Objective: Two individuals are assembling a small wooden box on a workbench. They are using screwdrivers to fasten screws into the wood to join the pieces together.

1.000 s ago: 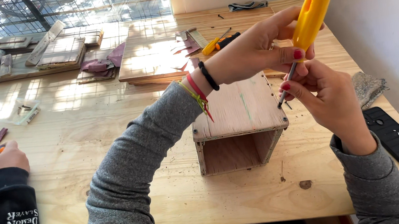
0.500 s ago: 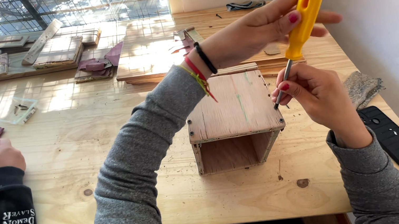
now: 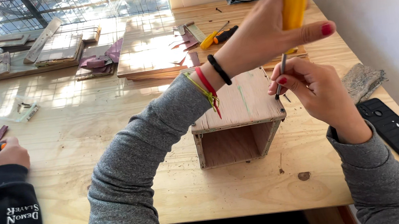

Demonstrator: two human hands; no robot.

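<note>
1. The left hand (image 3: 271,26) was clamped round the yellow plastic handle of a screwdriver (image 3: 294,3).
2. The right hand (image 3: 313,91) below pinched its thin metal shaft (image 3: 282,69).
3. Under both stood an open-fronted plywood box (image 3: 238,122).
4. A black phone (image 3: 394,126) lay right of the right hand.

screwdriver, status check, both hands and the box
Left hand gripping yellow screwdriver handle, right hand pinching its shaft. Tip over wooden box edge. Co-worker's hand far left, clear.

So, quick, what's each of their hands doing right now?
Left hand: closed around the yellow screwdriver handle.
Right hand: fingers pinched on the screwdriver shaft, above the wooden box.
</note>
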